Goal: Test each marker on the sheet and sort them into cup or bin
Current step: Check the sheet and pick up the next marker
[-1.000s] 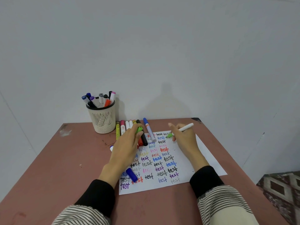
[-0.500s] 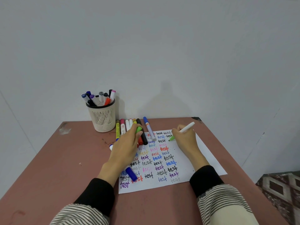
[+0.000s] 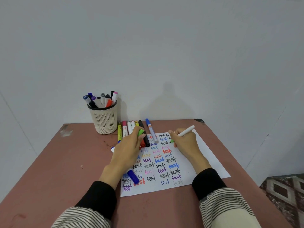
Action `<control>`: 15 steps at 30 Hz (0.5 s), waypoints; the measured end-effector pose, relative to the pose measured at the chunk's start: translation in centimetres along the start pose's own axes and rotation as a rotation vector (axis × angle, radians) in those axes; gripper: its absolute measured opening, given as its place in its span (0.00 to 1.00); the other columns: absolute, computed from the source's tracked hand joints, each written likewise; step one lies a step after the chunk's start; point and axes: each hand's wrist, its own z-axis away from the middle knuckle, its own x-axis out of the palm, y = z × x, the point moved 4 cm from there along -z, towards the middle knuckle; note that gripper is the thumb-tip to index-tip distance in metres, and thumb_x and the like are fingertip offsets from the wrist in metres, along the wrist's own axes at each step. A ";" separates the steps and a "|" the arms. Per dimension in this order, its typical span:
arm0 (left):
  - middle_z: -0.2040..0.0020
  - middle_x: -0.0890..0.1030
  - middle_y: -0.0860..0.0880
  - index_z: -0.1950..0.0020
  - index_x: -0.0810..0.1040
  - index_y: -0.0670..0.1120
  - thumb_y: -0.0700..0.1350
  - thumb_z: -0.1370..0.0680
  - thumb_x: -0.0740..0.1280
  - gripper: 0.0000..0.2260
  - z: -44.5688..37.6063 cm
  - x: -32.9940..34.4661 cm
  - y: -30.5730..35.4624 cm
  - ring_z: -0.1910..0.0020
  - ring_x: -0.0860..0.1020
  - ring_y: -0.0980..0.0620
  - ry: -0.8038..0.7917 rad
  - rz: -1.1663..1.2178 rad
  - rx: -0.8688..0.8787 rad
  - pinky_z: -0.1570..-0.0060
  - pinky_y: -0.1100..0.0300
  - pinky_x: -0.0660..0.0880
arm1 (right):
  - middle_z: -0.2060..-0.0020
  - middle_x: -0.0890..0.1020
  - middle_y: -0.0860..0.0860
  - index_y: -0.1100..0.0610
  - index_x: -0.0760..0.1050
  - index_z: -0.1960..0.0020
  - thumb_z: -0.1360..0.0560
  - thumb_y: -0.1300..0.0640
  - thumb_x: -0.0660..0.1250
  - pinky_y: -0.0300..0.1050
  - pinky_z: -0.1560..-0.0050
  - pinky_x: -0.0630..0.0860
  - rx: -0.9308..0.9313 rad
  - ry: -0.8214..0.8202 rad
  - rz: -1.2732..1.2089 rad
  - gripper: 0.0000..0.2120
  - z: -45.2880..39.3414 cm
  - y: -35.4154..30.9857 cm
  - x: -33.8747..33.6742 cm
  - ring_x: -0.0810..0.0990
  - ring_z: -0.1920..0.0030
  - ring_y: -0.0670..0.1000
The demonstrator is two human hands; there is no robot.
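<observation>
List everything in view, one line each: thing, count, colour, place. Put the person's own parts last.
Pen cup: one, cream mesh with a dark rim, back left of the table by the wall.
Markers in cup: about eight, mixed caps, standing upright.
Loose markers: a row of about eight, mixed colours, between cup and sheet.
Blue marker: one, lying on the sheet's left edge, partly under the left wrist.
Test sheet: one, white, covered with "test" in many colours.
Table: one, reddish brown.
Patterned floor: lower right.
Green cap: one, in the left hand.
Green marker: one, white barrel, in the right hand.
Left hand: resting on the sheet.
Right hand: tip at the sheet.
</observation>
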 end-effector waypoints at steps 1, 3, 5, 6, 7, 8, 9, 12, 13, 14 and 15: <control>0.69 0.69 0.55 0.36 0.66 0.51 0.55 0.17 0.50 0.14 0.0 0.0 0.0 0.70 0.69 0.57 -0.002 0.000 -0.001 0.70 0.59 0.64 | 0.74 0.74 0.54 0.60 0.69 0.68 0.24 0.54 0.68 0.40 0.67 0.70 0.006 0.014 0.005 0.18 -0.1 0.1 0.0 0.73 0.71 0.48; 0.69 0.69 0.55 0.36 0.66 0.51 0.55 0.17 0.50 0.14 -0.1 0.1 -0.1 0.70 0.69 0.57 -0.004 -0.004 -0.006 0.70 0.59 0.64 | 0.74 0.72 0.54 0.59 0.67 0.69 0.24 0.54 0.68 0.43 0.67 0.68 0.009 0.043 0.016 0.18 -0.1 0.2 -0.1 0.71 0.71 0.50; 0.69 0.69 0.54 0.36 0.66 0.51 0.55 0.17 0.50 0.14 -0.1 0.1 -0.2 0.70 0.69 0.57 -0.006 -0.009 -0.009 0.70 0.58 0.64 | 0.73 0.72 0.54 0.58 0.67 0.69 0.25 0.53 0.68 0.45 0.66 0.67 0.005 0.046 0.030 0.18 -0.2 0.2 -0.1 0.71 0.70 0.50; 0.69 0.69 0.54 0.36 0.66 0.51 0.55 0.17 0.50 0.14 -0.1 0.1 -0.2 0.70 0.69 0.56 -0.008 -0.010 -0.010 0.71 0.58 0.65 | 0.74 0.71 0.53 0.58 0.67 0.69 0.25 0.53 0.68 0.45 0.66 0.67 0.006 0.045 0.034 0.18 -0.3 0.3 -0.1 0.71 0.70 0.50; 0.69 0.69 0.54 0.36 0.66 0.51 0.55 0.17 0.50 0.14 -0.1 0.1 -0.2 0.70 0.69 0.56 -0.010 -0.010 -0.010 0.71 0.58 0.65 | 0.74 0.70 0.53 0.57 0.65 0.70 0.24 0.53 0.67 0.45 0.66 0.67 0.007 0.048 0.039 0.19 -0.3 0.3 -0.1 0.70 0.70 0.50; 0.69 0.69 0.54 0.36 0.66 0.51 0.55 0.17 0.50 0.14 -0.1 0.1 -0.2 0.70 0.70 0.56 -0.012 -0.008 -0.010 0.71 0.58 0.65 | 0.74 0.70 0.53 0.56 0.64 0.70 0.24 0.54 0.67 0.45 0.66 0.66 0.005 0.052 0.049 0.19 -0.3 0.3 -0.2 0.69 0.70 0.50; 0.69 0.70 0.54 0.36 0.66 0.51 0.55 0.17 0.50 0.14 -0.1 0.1 -0.2 0.69 0.70 0.56 -0.014 -0.004 -0.009 0.70 0.58 0.66 | 0.74 0.70 0.53 0.56 0.64 0.70 0.24 0.54 0.67 0.45 0.66 0.66 0.001 0.053 0.055 0.19 -0.3 0.3 -0.2 0.69 0.70 0.50; 0.68 0.70 0.54 0.37 0.66 0.51 0.55 0.17 0.50 0.14 -0.1 0.1 -0.2 0.69 0.71 0.55 -0.017 -0.003 -0.010 0.69 0.57 0.68 | 0.73 0.74 0.54 0.58 0.67 0.69 0.23 0.53 0.67 0.43 0.67 0.69 -0.002 0.025 0.047 0.18 -0.1 0.1 -0.2 0.71 0.73 0.47; 0.69 0.70 0.54 0.37 0.66 0.51 0.55 0.17 0.50 0.14 -0.1 0.1 -0.2 0.69 0.71 0.56 -0.015 -0.003 -0.010 0.70 0.57 0.67 | 0.73 0.74 0.54 0.59 0.68 0.68 0.23 0.53 0.67 0.43 0.67 0.69 0.006 0.018 0.044 0.18 -0.1 0.1 -0.1 0.71 0.74 0.46; 0.69 0.70 0.54 0.37 0.66 0.51 0.55 0.17 0.50 0.14 -0.1 0.2 -0.2 0.69 0.71 0.56 -0.015 -0.003 -0.009 0.70 0.57 0.67 | 0.73 0.73 0.54 0.59 0.67 0.67 0.23 0.54 0.67 0.43 0.68 0.68 0.016 0.020 0.042 0.17 -0.1 0.1 -0.1 0.70 0.74 0.47; 0.69 0.70 0.54 0.37 0.66 0.51 0.55 0.17 0.50 0.14 -0.1 0.2 -0.2 0.69 0.71 0.56 -0.016 -0.004 -0.009 0.70 0.57 0.67 | 0.73 0.71 0.55 0.59 0.66 0.67 0.23 0.55 0.66 0.43 0.68 0.67 0.022 0.032 0.040 0.17 -0.2 0.1 -0.2 0.68 0.72 0.49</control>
